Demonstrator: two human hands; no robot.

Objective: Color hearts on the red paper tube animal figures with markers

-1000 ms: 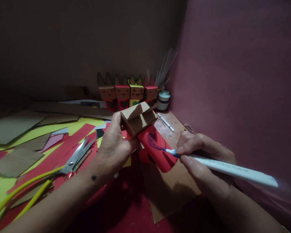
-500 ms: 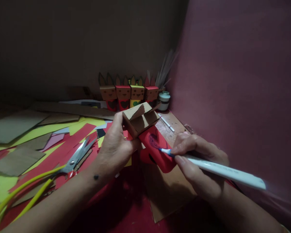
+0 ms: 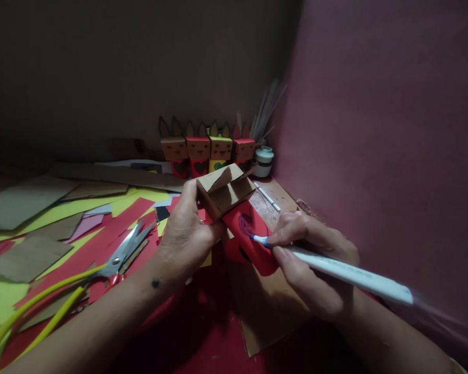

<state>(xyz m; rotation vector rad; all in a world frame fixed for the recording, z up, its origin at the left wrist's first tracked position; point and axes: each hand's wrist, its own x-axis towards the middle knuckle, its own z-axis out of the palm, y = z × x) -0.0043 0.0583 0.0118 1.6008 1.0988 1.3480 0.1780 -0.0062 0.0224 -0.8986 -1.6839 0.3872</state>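
Note:
My left hand (image 3: 187,228) is closed round a small cardboard box (image 3: 226,193) with raised flaps, joined to a red paper tube (image 3: 265,254). On the tube's upper side is a dark, partly filled drawn shape (image 3: 245,223). Between thumb and fingers, my right hand (image 3: 315,254) grips a white marker (image 3: 359,272), its blue-collared tip at the lower edge of that drawing. My palm and fingers hide part of the box's left side.
Yellow-handled scissors (image 3: 117,259) lie open on paper and cardboard scraps (image 3: 35,254) at left. Several box-headed figures (image 3: 198,150) stand at the back, beside a pale jar (image 3: 263,161). Another marker (image 3: 268,197) lies behind my right hand. A cardboard sheet (image 3: 269,311) lies below.
My right hand and the marker have shifted slightly left, with the tip moving left along the drawing's lower edge. My left hand and the box are nearly still.

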